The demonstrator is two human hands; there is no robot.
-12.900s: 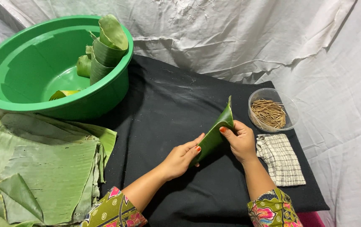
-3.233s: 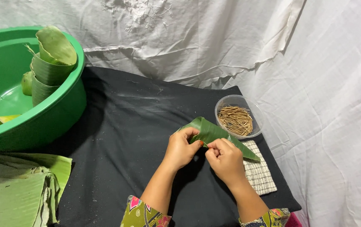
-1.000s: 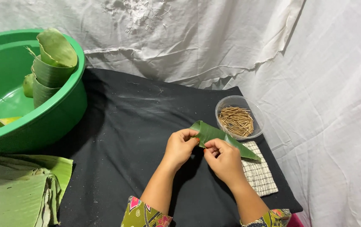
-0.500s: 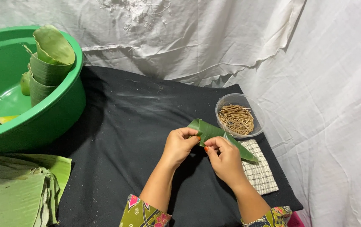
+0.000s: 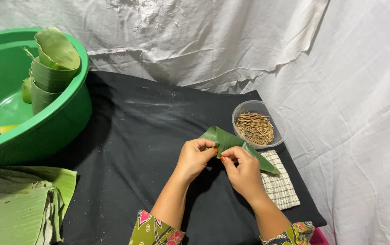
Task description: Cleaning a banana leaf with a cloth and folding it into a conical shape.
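Left hand [image 5: 194, 156]: curled, fingertips pinching near end of folded leaf strip [image 5: 235, 146], above black cloth [image 5: 131, 136].
Right hand [image 5: 242, 168]: closed on same strip from other side, thumb + forefinger at the fold, just beside left.
Leaf strip: green, folded long, pointed tip over checked cloth [image 5: 281, 188].
Clear bowl [image 5: 255, 123]: behind strip, w/ thin brown sticks.
Green basin [image 5: 31, 95]: far left, rolled leaf cups [image 5: 52, 68] stacked inside.
Leaf pile [image 5: 17, 204]: bottom left.
White sheet [image 5: 349, 90]: backdrop.
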